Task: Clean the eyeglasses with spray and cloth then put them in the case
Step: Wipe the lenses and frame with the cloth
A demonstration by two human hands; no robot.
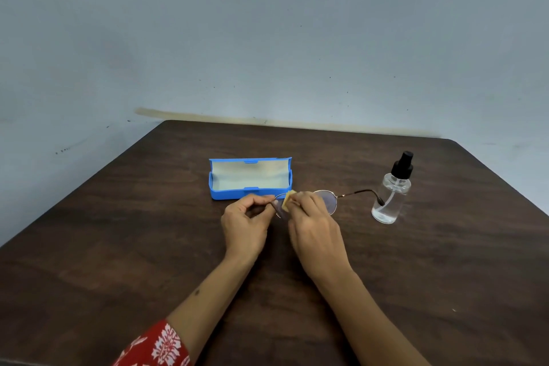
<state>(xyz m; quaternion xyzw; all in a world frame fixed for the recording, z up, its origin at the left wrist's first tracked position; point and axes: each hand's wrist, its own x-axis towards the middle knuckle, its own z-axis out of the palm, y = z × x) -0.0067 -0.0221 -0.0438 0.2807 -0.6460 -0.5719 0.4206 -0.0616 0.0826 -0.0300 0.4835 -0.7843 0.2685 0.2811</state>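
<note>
Seen from the head camera at centre frame, a person's left hand [248, 224] pinches the left rim of thin-framed eyeglasses [328, 202] between curled fingertips, while the right hand [315, 227] pinches a small yellow cloth [287, 200] against the left lens, hiding most of it. Just behind the hands a blue case [251, 178] lies open on the dark wooden table [148, 232]. At right stands a clear spray bottle [392, 190] with a black nozzle, one temple arm of the glasses reaching across its front; a red patterned sleeve [157, 346] shows at lower left.
</note>
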